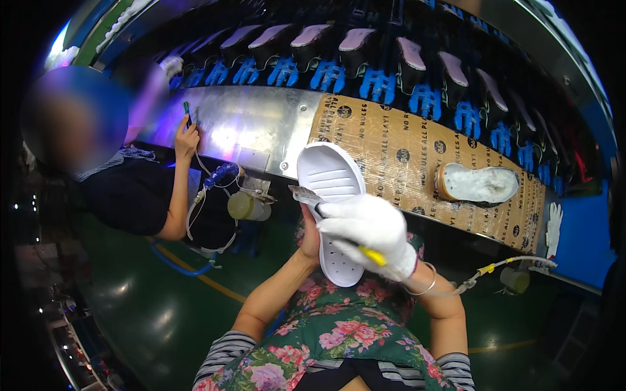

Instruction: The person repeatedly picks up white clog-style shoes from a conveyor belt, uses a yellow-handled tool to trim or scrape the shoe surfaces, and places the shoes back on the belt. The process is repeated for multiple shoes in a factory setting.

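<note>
My bare left hand [310, 236] grips a white shoe sole [331, 173] by its left edge, in front of my body. The sole stands lengthwise, its hollow, ribbed inner side in view. My right hand [365, 233], in a white knitted glove, is closed around a brush-like tool [372, 255] with a yellow handle. The tool's flat greyish head lies over the sole's left edge near its middle, close to my left fingers. Whether the head touches the sole I cannot tell. Part of the sole is hidden behind my glove.
Brown printed cardboard [391, 153] covers the bench, bearing a pale shoe part [482, 184] with a tan rim. Behind it runs a row of shoes [355, 40] on blue supports [328, 76]. A hose [508, 261] reaches toward my right wrist. A co-worker's hand [186, 139] holds a green tool.
</note>
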`<state>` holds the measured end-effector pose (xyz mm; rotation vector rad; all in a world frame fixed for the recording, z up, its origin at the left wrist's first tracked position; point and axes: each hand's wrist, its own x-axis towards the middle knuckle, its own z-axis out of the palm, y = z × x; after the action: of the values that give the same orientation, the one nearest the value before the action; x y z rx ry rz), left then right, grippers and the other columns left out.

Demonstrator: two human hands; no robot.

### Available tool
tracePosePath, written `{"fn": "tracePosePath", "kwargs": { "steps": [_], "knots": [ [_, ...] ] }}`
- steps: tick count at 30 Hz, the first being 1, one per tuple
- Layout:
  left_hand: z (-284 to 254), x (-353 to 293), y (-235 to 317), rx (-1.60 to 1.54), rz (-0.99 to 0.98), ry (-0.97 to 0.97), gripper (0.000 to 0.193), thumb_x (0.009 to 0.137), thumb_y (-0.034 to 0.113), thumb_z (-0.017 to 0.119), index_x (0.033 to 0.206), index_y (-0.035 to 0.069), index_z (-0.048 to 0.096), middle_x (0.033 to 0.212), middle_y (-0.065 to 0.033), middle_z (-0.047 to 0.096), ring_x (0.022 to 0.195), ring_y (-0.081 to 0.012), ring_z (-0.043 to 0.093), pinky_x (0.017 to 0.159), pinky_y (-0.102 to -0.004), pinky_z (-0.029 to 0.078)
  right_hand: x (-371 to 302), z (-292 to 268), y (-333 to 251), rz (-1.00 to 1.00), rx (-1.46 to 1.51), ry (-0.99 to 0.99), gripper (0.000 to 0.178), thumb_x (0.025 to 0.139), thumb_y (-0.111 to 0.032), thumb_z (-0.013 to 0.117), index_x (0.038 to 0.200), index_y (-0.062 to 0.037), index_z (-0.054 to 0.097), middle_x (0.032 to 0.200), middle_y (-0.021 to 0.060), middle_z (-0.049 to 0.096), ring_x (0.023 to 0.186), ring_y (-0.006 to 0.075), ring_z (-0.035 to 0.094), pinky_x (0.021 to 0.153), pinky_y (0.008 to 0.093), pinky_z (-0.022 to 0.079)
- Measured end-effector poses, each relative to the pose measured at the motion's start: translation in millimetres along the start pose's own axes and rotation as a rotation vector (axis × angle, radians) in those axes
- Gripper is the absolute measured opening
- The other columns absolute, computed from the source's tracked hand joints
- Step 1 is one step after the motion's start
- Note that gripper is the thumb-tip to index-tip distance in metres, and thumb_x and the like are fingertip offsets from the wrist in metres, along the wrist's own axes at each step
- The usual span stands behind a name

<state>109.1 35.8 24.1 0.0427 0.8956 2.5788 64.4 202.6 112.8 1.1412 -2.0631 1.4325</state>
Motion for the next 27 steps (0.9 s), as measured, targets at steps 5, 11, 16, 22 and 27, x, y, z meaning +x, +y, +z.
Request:
{"fn": "tracePosePath", "kwargs": {
  "steps": [5,11,16,22,27],
  "knots": [
    [-7.2,5.3,-3.4,-0.139,0.041,-0.031,0.095,0.099,0.083,0.02,0.165,0.014,0.026,0.164,-0.013,0.039,0.15,-0.0298,0.041,0.125,-0.048,0.034,3.9,-3.4,13.8,-0.009,-0.157,0.117,0.035,0.072,-0.004,0.08,0.106,-0.0078,0.077,0.112,0.0148,0.077,0.097,0.0345,0.075,0.082,0.0417,0.059],
    [-13.5,4.8,6.1,0.056,0.014,0.21,0.105,0.093,0.09,0.017,0.165,0.014,0.026,0.16,-0.012,0.044,0.146,-0.0292,0.046,0.123,-0.0474,0.037,-6.0,3.7,6.4,0.028,0.18,-0.055,0.026,0.075,-0.007,0.08,0.101,-0.009,0.079,0.108,0.0125,0.077,0.094,0.0329,0.075,0.079,0.0424,0.059],
    [-34.6,12.1,13.1,-0.027,-0.019,0.167,0.104,0.093,0.09,0.017,0.164,0.015,0.029,0.157,-0.0119,0.048,0.142,-0.0299,0.051,0.119,-0.0473,0.041,-12.1,13.1,14.2,-0.082,-0.078,0.073,0.034,0.072,-0.006,0.079,0.106,-0.0095,0.076,0.116,0.0136,0.076,0.096,0.0326,0.075,0.08,0.0418,0.059],
    [-29.6,26.6,23.4,-0.29,0.133,0.031,0.112,0.088,0.096,0.019,0.157,0.01,0.039,0.144,-0.0154,0.058,0.127,-0.0314,0.062,0.107,-0.0479,0.051,-15.6,2.3,14.4,0.049,0.22,-0.031,0.03,0.073,-0.006,0.08,0.103,-0.0094,0.078,0.11,0.0112,0.078,0.094,0.0323,0.075,0.079,0.0402,0.059],
    [-40.8,36.0,29.1,-0.148,0.045,-0.269,0.126,0.075,0.105,0.024,0.136,0.001,0.056,0.114,-0.0209,0.069,0.103,-0.0335,0.07,0.089,-0.0472,0.058,-17.2,13.8,-6.2,0.016,-0.105,-0.149,0.027,0.078,-0.01,0.077,0.104,-0.0102,0.078,0.112,0.0108,0.077,0.094,0.0285,0.075,0.078,0.0395,0.059]
  ]
}}
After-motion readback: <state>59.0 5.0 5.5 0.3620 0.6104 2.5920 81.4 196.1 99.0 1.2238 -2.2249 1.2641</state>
